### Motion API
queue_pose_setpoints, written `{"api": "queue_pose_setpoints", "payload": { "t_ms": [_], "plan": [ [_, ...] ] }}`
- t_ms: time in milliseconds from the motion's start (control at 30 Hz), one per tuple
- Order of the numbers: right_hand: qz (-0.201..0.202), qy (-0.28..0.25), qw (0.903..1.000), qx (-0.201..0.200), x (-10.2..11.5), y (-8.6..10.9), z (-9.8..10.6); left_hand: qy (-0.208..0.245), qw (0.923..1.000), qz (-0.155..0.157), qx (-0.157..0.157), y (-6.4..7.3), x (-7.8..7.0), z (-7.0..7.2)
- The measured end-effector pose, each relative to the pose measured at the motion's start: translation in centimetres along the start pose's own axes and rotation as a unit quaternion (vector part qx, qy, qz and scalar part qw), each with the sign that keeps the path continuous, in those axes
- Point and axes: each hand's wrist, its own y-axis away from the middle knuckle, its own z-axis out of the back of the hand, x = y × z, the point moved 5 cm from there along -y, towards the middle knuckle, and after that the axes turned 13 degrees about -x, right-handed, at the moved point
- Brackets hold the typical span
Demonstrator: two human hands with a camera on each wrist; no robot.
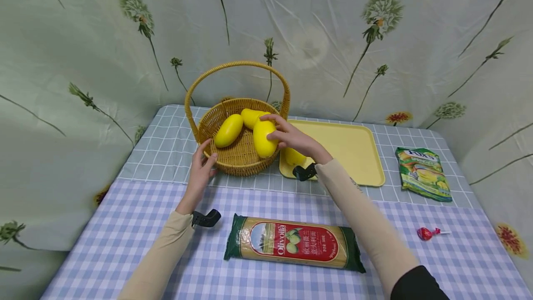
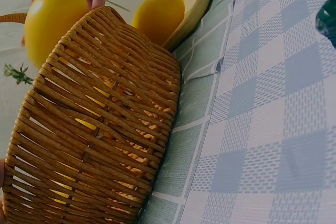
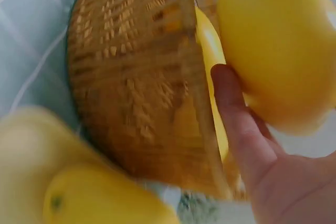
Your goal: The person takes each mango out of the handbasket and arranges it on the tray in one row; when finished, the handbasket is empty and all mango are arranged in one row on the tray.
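A yellow mango (image 1: 265, 139) is gripped between the thumb and fingers of my right hand (image 1: 297, 139), over the right side of the wicker basket (image 1: 239, 169). In the right wrist view, the held mango (image 3: 278, 45) is beside the rim, stem nub up. Two more mangoes lie inside the basket, a left mango (image 1: 229, 131) and a back mango (image 1: 251, 117). My left hand (image 1: 199, 170) holds the basket's front-left rim with fingers and thumb. A further mango (image 1: 294, 157) lies on the yellow tray (image 1: 345, 152), partly hidden by my right hand and wrist.
A pack of spaghetti (image 1: 293, 243) lies across the front of the checked tablecloth. To the right are a green candy bag (image 1: 423, 173) and a red lollipop (image 1: 425, 233). The basket's tall handle (image 1: 237, 64) arches up near the patterned backdrop.
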Motion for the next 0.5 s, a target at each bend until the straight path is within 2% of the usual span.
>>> {"api": "queue_pose_setpoints", "payload": {
  "t_ms": [167, 333, 500],
  "plan": [
    [-0.005, 0.004, 0.9997, -0.025, -0.7, 2.1, 3.4, -0.005, 0.9999, 0.004, 0.008, 1.2, -1.8, -0.2],
    [-0.014, 0.004, 0.9979, -0.063, -2.0, 4.1, 6.3, -0.015, 0.9998, 0.002, 0.013, 1.1, -1.9, -0.3],
    [-0.034, -0.015, 0.9946, -0.097, -3.9, 5.6, 8.6, -0.004, 1.0000, 0.002, 0.009, 1.0, -1.7, -0.2]
  ]
}}
